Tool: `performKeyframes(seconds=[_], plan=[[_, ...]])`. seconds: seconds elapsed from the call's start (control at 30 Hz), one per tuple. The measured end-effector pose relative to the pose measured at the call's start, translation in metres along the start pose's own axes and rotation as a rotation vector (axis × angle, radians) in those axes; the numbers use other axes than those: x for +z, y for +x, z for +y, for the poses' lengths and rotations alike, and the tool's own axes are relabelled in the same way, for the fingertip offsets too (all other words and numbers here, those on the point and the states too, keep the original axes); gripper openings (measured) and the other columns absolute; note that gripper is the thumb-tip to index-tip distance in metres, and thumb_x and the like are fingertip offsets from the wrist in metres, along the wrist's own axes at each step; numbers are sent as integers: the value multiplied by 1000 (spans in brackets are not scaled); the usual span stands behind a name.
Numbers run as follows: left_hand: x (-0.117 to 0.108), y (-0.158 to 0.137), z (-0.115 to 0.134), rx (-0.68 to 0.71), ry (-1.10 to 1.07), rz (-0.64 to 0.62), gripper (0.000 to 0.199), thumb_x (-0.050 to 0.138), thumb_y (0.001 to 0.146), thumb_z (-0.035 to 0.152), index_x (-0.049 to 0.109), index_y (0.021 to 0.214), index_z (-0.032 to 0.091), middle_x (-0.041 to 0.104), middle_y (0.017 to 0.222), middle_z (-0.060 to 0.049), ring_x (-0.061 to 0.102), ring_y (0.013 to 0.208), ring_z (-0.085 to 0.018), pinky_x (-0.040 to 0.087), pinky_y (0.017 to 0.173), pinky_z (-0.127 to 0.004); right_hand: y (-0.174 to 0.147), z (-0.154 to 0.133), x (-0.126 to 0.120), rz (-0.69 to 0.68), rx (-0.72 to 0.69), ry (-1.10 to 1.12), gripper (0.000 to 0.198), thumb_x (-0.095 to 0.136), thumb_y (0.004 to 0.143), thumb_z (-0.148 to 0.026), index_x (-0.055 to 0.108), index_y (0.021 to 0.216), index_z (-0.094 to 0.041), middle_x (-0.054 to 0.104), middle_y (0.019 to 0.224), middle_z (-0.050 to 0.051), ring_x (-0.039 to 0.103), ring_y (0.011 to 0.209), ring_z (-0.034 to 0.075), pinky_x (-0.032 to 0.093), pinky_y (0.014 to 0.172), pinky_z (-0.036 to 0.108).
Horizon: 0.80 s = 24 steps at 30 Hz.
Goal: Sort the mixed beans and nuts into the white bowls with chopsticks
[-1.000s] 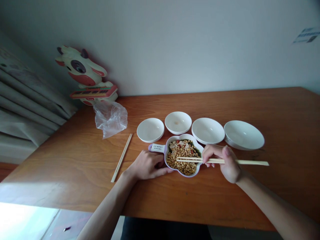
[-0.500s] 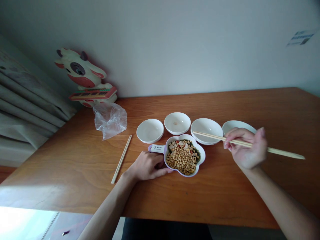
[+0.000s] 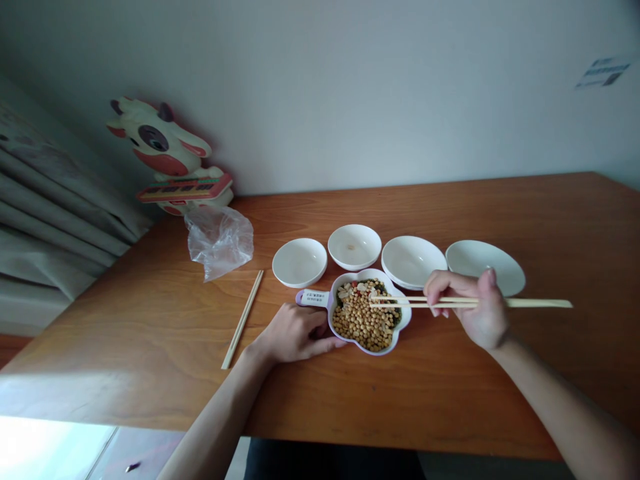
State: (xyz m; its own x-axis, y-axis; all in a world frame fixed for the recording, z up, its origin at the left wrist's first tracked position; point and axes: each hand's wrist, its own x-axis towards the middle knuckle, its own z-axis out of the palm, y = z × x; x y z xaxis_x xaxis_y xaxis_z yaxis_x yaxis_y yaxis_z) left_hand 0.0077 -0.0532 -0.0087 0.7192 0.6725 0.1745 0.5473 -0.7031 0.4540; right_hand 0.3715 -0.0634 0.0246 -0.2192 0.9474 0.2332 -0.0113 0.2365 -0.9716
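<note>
A white, flower-shaped bowl with a purple edge [image 3: 401,333] and a labelled side handle holds beans, peanuts and small green and red pieces. My left hand [image 3: 296,331] rests on the table with its fingers curled against the bowl's left side, its thumb along the lower rim. In my right hand [image 3: 473,303] is a pair of wooden chopsticks [image 3: 537,303], closed between the fingers. Their tips are slightly apart over the beans, pointing left. Whether they touch a bean or peanut I cannot tell.
Behind the flower-shaped bowl stand several white bowls, among them the leftmost bowl [image 3: 300,262] and the rightmost bowl [image 3: 487,263], partly behind my right hand. Another chopstick pair [image 3: 243,320] lies left of my left hand. Further back are a clear plastic bag [image 3: 220,241] and a cow toy [image 3: 173,157].
My right hand has moved left and slightly down, bringing the chopstick tips over the beans. The tips have spread apart. My left hand stays in place.
</note>
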Motion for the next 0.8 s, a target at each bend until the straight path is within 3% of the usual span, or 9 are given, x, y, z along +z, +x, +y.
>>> performKeyframes(seconds=[0.3, 0.8], plan=[[1, -3, -1, -18, -16, -14, 49, 68, 103, 60, 63, 77, 19, 70, 72, 0, 57, 62, -13, 34, 60, -28, -9, 5, 12, -211, 71, 50, 91, 16, 102, -87, 76, 80, -22, 65, 73, 7, 57, 61, 20, 46, 57, 34], [2, -1, -1, -8, -10, -4, 50, 67, 103, 60, 63, 76, 19, 69, 72, 0, 55, 61, -12, 33, 60, -28, -18, 24, 22, -255, -13, -28, 76, 22, 110, -71, 78, 89, -24, 65, 84, 7, 61, 67, 21, 47, 58, 35]])
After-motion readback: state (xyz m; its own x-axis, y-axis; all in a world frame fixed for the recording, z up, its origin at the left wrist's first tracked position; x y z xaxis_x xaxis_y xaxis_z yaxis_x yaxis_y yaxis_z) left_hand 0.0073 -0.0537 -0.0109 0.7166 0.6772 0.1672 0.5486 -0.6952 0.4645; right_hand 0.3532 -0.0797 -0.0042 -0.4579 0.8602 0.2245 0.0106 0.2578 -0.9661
